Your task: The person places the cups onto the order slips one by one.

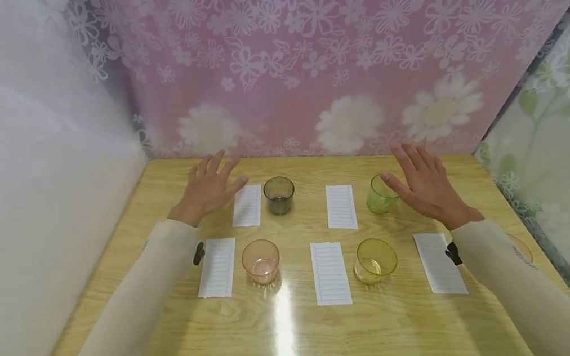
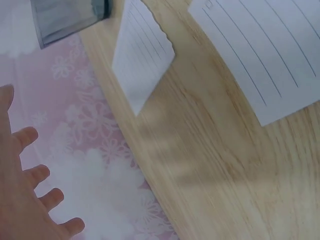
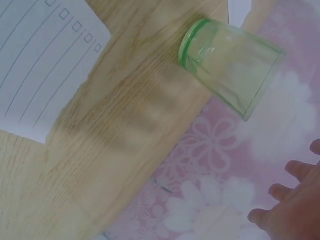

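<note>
My left hand hovers over the back left of the table with its fingers spread, holding nothing. Under its thumb side lies a lined paper slip, and a dark grey glass stands just to the right. At the back right my right hand is held up with straight fingers, also holding nothing. Its thumb overlaps the rim of a green glass in the head view. The right wrist view shows that green glass apart from the fingers.
Nearer the front stand a pink glass and a yellow glass. More lined slips lie by them, including a left one, a middle one and a right one. Another glass is partly behind the right sleeve. A flowered curtain backs the table.
</note>
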The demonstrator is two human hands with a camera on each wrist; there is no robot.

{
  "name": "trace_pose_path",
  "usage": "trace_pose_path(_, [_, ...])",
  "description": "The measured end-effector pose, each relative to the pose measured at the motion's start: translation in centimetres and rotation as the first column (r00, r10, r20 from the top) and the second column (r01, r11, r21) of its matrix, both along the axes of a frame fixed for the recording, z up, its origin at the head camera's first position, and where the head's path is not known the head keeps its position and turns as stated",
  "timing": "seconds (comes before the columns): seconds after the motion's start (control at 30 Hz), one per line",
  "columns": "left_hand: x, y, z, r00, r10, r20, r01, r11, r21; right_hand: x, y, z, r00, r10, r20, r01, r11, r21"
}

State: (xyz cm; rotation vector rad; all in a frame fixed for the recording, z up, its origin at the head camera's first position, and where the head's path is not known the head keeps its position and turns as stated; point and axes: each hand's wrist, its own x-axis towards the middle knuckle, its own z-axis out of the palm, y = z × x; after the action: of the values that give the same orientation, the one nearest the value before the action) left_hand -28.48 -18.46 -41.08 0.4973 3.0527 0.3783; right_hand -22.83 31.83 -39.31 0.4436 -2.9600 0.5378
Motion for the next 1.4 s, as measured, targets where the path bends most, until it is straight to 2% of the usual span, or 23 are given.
trace_pose_path(0.3, [1.5,1.9,1.2,0.992,-0.097,-0.082,0.097,0.995,-0.001,1.8,-0.2,0.0,0.999,0.042,-0.01,-0.042,0.999,-0.002])
trace_pose_path(0.63, [4.6,4.0,2.5,0.976,-0.17,-0.134,0.17,0.985,-0.009,3.9,-1.3,0.2,0.995,0.098,-0.028,-0.098,0.995,-0.001])
trace_pose_path(0.8, [6.0,5.4,3.0,0.97,-0.207,-0.125,0.206,0.978,-0.019,4.8,-2.0,0.4,0.993,0.12,-0.016,-0.121,0.993,-0.005])
trace_pose_path(0.93, [7.0,6.3,3.4,0.965,-0.236,-0.118,0.233,0.972,-0.033,5.5,-2.4,0.3,0.986,0.161,-0.046,-0.162,0.987,-0.008])
trace_pose_path(1.1, [8.2,7.3,3.6,0.948,-0.289,-0.131,0.287,0.957,-0.035,6.5,-2.9,0.3,0.979,0.199,-0.048,-0.2,0.98,-0.015])
trace_pose_path(1.4, [10.8,9.6,3.7,0.912,-0.387,-0.137,0.391,0.92,0.001,8.7,-3.0,-0.1,0.983,0.182,0.014,-0.181,0.983,-0.027])
